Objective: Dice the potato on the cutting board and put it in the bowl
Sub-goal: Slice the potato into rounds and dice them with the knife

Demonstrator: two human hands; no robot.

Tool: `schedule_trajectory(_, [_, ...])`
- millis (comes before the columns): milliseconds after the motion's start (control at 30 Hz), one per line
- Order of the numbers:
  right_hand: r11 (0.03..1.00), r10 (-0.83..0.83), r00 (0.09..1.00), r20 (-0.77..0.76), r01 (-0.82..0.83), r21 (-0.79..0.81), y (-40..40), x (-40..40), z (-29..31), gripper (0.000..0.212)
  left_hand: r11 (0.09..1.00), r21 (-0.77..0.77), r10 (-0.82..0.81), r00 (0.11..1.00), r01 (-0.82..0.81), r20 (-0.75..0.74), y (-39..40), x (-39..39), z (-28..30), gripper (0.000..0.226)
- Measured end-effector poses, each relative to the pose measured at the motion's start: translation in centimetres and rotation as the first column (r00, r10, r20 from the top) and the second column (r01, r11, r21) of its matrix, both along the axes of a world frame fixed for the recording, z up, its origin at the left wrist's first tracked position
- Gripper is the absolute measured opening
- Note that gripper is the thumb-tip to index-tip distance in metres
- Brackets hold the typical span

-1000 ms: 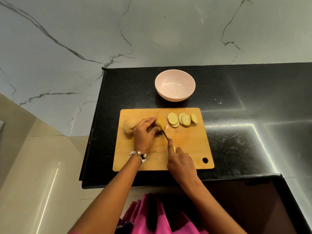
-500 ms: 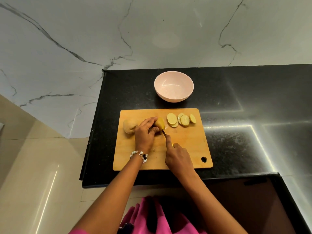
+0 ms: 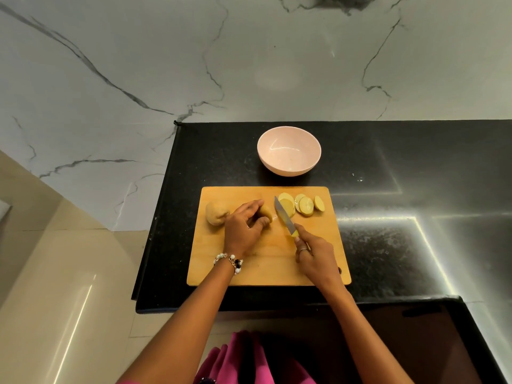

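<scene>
A black speckled stone surface [image 3: 388, 245] carries two things directly. A wooden cutting board [image 3: 249, 273] lies near its front edge. At twelve o'clock from the board, just apart from it, stands a pale pink bowl [image 3: 289, 151], toward the marble wall.

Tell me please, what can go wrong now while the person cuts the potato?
The left hand holds only a small potato end, so fingertips sit near the knife; a slip could cut them. The slices lie close to the cutting board edge and may slide off. They are still rounds, not dice, and the bowl holds nothing.
</scene>
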State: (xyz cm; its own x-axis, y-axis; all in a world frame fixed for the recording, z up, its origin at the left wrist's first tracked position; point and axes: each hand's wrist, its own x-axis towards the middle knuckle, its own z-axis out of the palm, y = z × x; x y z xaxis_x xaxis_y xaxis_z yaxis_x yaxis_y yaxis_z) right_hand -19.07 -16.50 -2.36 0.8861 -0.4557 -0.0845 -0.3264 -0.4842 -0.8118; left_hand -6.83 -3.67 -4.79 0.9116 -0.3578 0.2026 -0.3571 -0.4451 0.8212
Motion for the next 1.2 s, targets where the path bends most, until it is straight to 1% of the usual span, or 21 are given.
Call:
schedule_trajectory(33, [0.992, -0.050, 0.999, 0.010, 0.048, 0.120, -0.3, -0.1, 0.0, 0.038, 1.000, 0.011, -0.009, 1.000, 0.009, 0.005, 0.0, 0.0, -0.1, 0.049])
schedule_trajectory(100, [0.927, -0.142, 0.989, 0.030, 0.122, 0.355, -0.9, -0.3, 0.3, 0.036, 1.000, 0.027, -0.017, 1.000, 0.017, 0.007, -0.1, 0.0, -0.1, 0.055])
schedule_trajectory(133, [0.885, -0.179, 0.983, 0.040, 0.143, 0.444, -1.1, -0.4, 0.5, 0.036, 0.999, 0.032, -0.019, 1.000, 0.018, 0.006, -0.1, -0.1, -0.1, 0.058])
schedule_trajectory(167, [0.855, -0.205, 0.977, 0.052, 0.153, 0.496, -1.3, -0.4, 0.9, 0.036, 0.999, 0.036, -0.019, 1.000, 0.019, 0.009, -0.2, -0.1, -0.2, 0.060])
schedule_trajectory(233, [0.833, -0.226, 0.972, 0.066, 0.157, 0.531, -1.3, -0.4, 1.5, 0.035, 0.999, 0.036, -0.012, 1.000, 0.011, 0.028, -0.3, -0.2, -0.2, 0.060])
schedule_trajectory(300, [0.802, -0.223, 0.974, 0.047, 0.156, 0.577, -1.2, -0.3, 1.8, 0.035, 1.000, 0.025, 0.002, 0.999, -0.003, 0.046, -0.5, -0.3, -0.2, 0.058])
schedule_trajectory(433, [0.671, -0.239, 0.971, 0.013, 0.155, 0.725, -0.9, 0.0, 2.0, 0.032, 1.000, 0.010, -0.009, 0.999, 0.008, 0.036, -0.3, -0.3, -0.1, 0.055])
schedule_trajectory(533, [0.612, -0.260, 0.965, 0.024, 0.145, 0.777, -0.9, -0.1, 2.2, 0.031, 1.000, -0.028, -0.011, 1.000, 0.010, -0.017, -0.2, -0.4, 0.0, 0.052])
schedule_trajectory(600, [0.614, -0.251, 0.967, 0.045, 0.123, 0.780, -1.0, -0.2, 2.4, 0.031, 0.999, 0.011, -0.036, 0.999, 0.037, -0.015, 0.0, -0.1, 0.2, 0.048])
schedule_trajectory(700, [0.661, -0.222, 0.973, 0.060, 0.105, 0.743, -1.2, -0.2, 2.4, 0.032, 0.987, 0.120, -0.117, 0.990, 0.107, 0.079, 0.2, 0.6, 0.4, 0.041])
schedule_trajectory(767, [0.700, -0.201, 0.978, 0.057, 0.102, 0.707, -1.1, -0.2, 2.2, 0.033, 0.984, 0.144, -0.124, 0.982, 0.104, 0.139, 0.4, 1.0, 0.4, 0.042])
schedule_trajectory(833, [0.743, -0.169, 0.984, 0.051, 0.094, 0.663, -0.8, -0.1, 1.9, 0.033, 0.985, 0.151, -0.106, 0.981, 0.081, 0.165, 0.5, 1.3, 0.5, 0.041])
schedule_trajectory(900, [0.802, -0.126, 0.991, 0.043, 0.076, 0.592, -0.5, 0.1, 1.4, 0.035, 0.988, 0.130, -0.098, 0.985, 0.079, 0.144, 0.6, 1.2, 0.7, 0.037])
schedule_trajectory(967, [0.881, -0.078, 0.997, 0.020, 0.060, 0.470, 0.0, 0.2, 0.9, 0.036, 0.991, 0.097, -0.106, 0.989, 0.096, 0.104, 0.6, 0.9, 0.9, 0.032])
schedule_trajectory(1033, [0.936, -0.036, 0.999, -0.001, 0.034, 0.351, 0.5, 0.1, 0.4, 0.038, 0.992, 0.073, -0.108, 0.993, 0.104, 0.050, 0.6, 0.6, 0.9, 0.033])
schedule_trajectory(1100, [0.957, -0.015, 1.000, -0.003, 0.015, 0.289, 1.0, -0.1, 0.2, 0.039, 0.993, 0.075, -0.097, 0.995, 0.096, 0.010, 0.4, 0.2, 0.9, 0.042])
schedule_trajectory(1200, [0.973, 0.001, 1.000, 0.009, -0.003, 0.231, 1.5, -0.3, 0.5, 0.041, 0.996, 0.066, -0.060, 0.998, 0.061, -0.007, 0.1, -0.2, 0.8, 0.049])
